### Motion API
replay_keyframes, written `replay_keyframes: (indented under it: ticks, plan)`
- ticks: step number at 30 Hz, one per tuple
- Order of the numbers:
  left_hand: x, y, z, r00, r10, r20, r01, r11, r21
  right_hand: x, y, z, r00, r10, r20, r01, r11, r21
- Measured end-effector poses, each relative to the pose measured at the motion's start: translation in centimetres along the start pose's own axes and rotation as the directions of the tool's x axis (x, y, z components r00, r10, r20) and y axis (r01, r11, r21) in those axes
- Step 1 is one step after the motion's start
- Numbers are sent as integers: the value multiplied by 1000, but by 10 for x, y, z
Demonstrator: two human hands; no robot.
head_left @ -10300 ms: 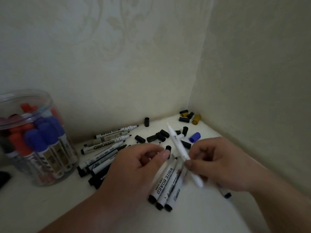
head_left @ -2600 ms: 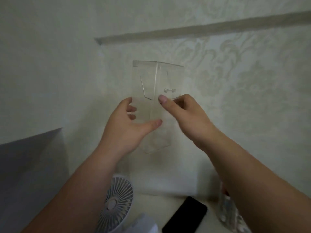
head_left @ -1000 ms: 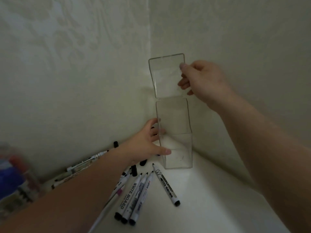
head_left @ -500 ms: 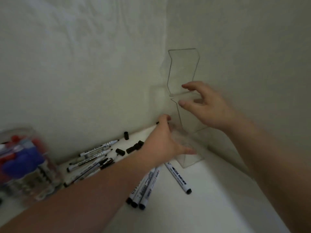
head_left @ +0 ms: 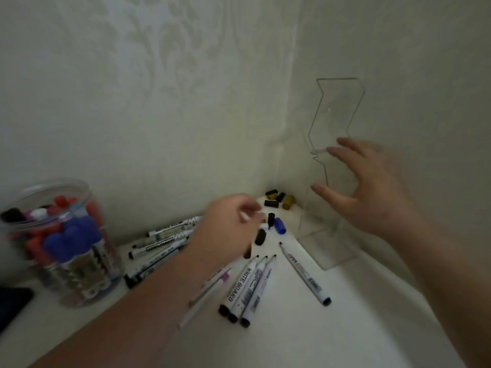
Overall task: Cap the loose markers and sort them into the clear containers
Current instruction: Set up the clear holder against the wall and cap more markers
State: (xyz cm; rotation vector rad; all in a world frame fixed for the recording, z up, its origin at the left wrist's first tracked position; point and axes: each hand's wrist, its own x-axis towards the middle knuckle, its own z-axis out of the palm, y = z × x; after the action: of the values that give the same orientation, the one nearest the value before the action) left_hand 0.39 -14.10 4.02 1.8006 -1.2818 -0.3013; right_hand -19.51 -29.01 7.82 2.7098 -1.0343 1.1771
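**Clear box parked in the corner**

Tall clear plastic box [head_left: 322,251] stands upright in the corner, hinged lid [head_left: 337,110] flipped up against the right wall [head_left: 414,70]. Right hand [head_left: 372,192] is spread wide before it, gripping nothing. Left hand [head_left: 225,229] is a blur over loose black, yellow and blue caps [head_left: 276,200]; its grip is unclear. Uncapped whiteboard markers [head_left: 247,285] fan across the white tabletop [head_left: 345,330] in front. Round clear jar of capped markers [head_left: 66,235] sits far left.

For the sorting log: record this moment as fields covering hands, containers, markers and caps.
clear box: upright in the corner, lid open, nothing visible inside
round jar: holds capped markers, red and blue
uncapped markers: lying outside both containers
loose caps: black and yellow near the corner, plus a blue cap
left hand: blurred, above the loose caps; grip unclear
right hand: open, fingers spread beside the clear box
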Motion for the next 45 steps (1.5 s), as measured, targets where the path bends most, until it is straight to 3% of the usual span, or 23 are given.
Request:
replay_keyframes:
  ticks: [3, 4, 6, 8, 11, 14, 21, 24, 30, 36, 39, 45]
  plan:
    - [9, -34, -47, 985, -75, -157, 75, 997, -4, -11, -27, -3, 953, -103, -286, 124, 991, 58]
    - [9, -44, -57, 980, -98, -172, 99, 995, -8, -16, -38, -1, 938, -147, -313, 183, 979, 90]
    - [7, -57, -68, 982, -114, -150, 118, 993, 16, -25, -58, 9, 969, -211, -132, 231, 959, 164]
    - [2, -71, -72, 985, -108, -132, 119, 990, 75, -29, -71, 21, 967, -170, 192, 132, 972, 195]
    - [-6, -91, -75, 985, -59, -163, 86, 983, 161, -30, -77, 34, 821, 17, 571, 1, 1000, -30]
    - [-11, -104, -82, 996, -41, -85, 61, 966, 251, -34, -82, 44, 695, 129, 707, 1, 984, -180]
    - [-13, -113, -81, 999, -26, 27, 18, 959, 281, -51, -70, 38, 559, 192, 807, -82, 981, -176]
    - [-10, -120, -83, 997, -71, -17, 73, 945, 320, -56, -64, 47, 565, 162, 809, -97, 987, -130]
    - [-10, -129, -96, 967, -188, -173, 234, 924, 301, -60, -67, 58, 636, 91, 766, -285, 951, 124]
    - [-7, -136, -97, 943, -220, -250, 284, 922, 261, -67, -85, 65, 694, 60, 718, -498, 759, 419]
    - [-7, -138, -96, 932, -182, -312, 256, 943, 213, -70, -90, 69, 755, 36, 655, -434, 776, 458]
    - [2, -144, -89, 945, -143, -295, 235, 923, 306, -75, -86, 74, 824, -51, 564, -262, 849, 459]
